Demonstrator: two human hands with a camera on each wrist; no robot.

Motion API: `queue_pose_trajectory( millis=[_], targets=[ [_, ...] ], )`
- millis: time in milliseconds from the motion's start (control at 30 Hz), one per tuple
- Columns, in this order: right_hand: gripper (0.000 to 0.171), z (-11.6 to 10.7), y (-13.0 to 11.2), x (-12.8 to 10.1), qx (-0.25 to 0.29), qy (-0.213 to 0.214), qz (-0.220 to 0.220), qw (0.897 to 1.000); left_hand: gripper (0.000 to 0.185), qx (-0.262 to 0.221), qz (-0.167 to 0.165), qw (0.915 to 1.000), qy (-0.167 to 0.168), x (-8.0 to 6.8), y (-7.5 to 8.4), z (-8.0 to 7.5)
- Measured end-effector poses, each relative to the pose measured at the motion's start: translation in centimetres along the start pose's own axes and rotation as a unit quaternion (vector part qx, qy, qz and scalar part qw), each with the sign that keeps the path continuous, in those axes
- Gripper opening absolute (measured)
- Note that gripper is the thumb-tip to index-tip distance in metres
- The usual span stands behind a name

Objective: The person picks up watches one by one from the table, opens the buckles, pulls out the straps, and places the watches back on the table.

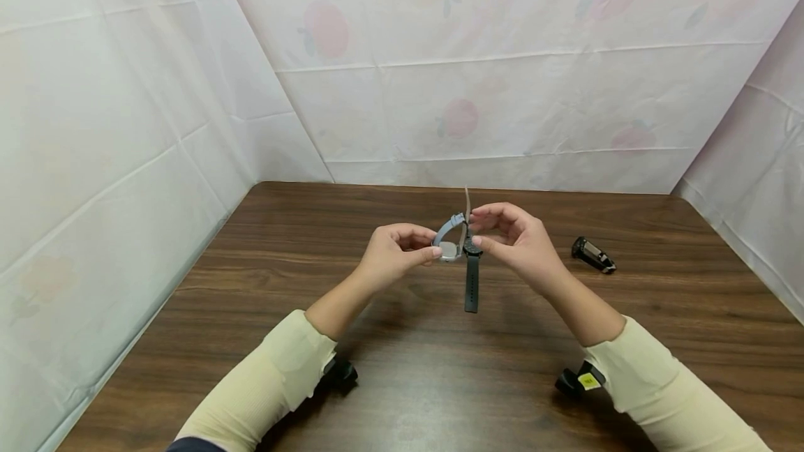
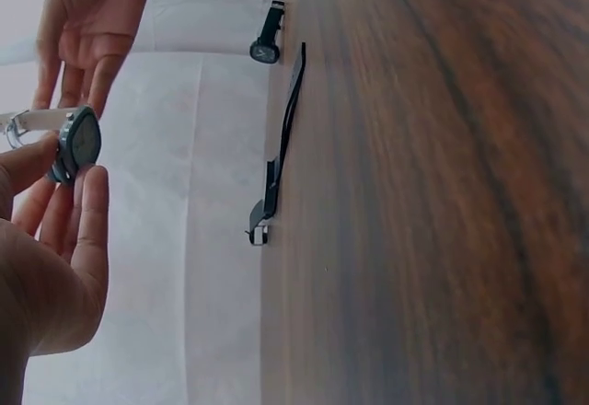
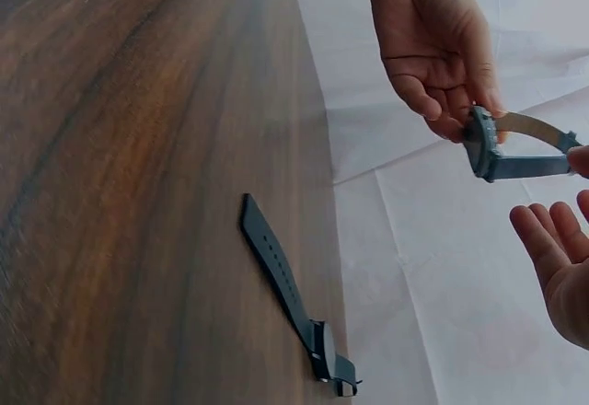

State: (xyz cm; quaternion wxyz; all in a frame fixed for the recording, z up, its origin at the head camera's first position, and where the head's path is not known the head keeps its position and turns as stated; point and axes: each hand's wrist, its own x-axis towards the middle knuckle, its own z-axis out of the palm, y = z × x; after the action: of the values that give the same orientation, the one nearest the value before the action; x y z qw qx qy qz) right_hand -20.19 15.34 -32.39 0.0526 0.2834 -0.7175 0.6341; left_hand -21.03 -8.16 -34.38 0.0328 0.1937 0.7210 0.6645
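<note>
Grips a light-blue-strapped wristwatch (image 1: 448, 251) by the case in the left hand (image 1: 389, 257), clamped between thumb and fingers, raised above the middle of the brown wood-grain table (image 1: 440, 382). Holds it with the blue strap (image 1: 446, 227) curving up and right from the case to a small buckle (image 1: 458, 218), just beside the fingertips of the right hand (image 1: 527, 246). Has that right hand in at the strap from the right, with thumb toward the near side and fingers toward the far side. Cannot tell whether pinched on the strap or merely touching.

Shows, lower down on the wood between the hands, a black wristwatch (image 1: 471, 284) stretched from near to far, with a row of holes in the near half of the band and the case partly covered by the right thumb in the head view. Shows also, farther right and well apart from both hands, a second black wristwatch (image 1: 593, 255), in the far part of the table.

Wears pale yellow sleeves (image 1: 283, 361) on both forearms, with a black device (image 1: 342, 375) under the left one and another at the right, marked by a yellow sticker (image 1: 589, 381). Faces white cloth (image 1: 534, 5) with faint pink fruit prints, hung along the far, left and right sides
</note>
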Motion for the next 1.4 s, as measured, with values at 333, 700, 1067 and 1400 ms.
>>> queue_pose_trajectory(
  millis=[333,700,1067,1400],
  targets=[
    [0.04,1.0,0.9,-0.5,0.029,-0.002,0.035,0.999,0.024,-0.044,-0.007,0.9989,0.011,0.0,0.3,0.2],
    [0.033,1.9,0.8,-0.9,0.031,0.06,0.07,0.995,0.025,-0.109,-0.007,0.9938,0.02,-0.1,0.6,1.0],
    [0.032,2.3,1.2,-1.0,0.042,0.075,0.055,0.995,0.021,-0.128,-0.002,0.9913,0.031,-0.2,0.4,1.4],
    [0.027,2.5,1.0,-1.1,0.124,0.073,0.099,0.985,0.021,-0.131,-0.011,0.9913,0.012,-0.1,0.3,1.3]
  ],
)
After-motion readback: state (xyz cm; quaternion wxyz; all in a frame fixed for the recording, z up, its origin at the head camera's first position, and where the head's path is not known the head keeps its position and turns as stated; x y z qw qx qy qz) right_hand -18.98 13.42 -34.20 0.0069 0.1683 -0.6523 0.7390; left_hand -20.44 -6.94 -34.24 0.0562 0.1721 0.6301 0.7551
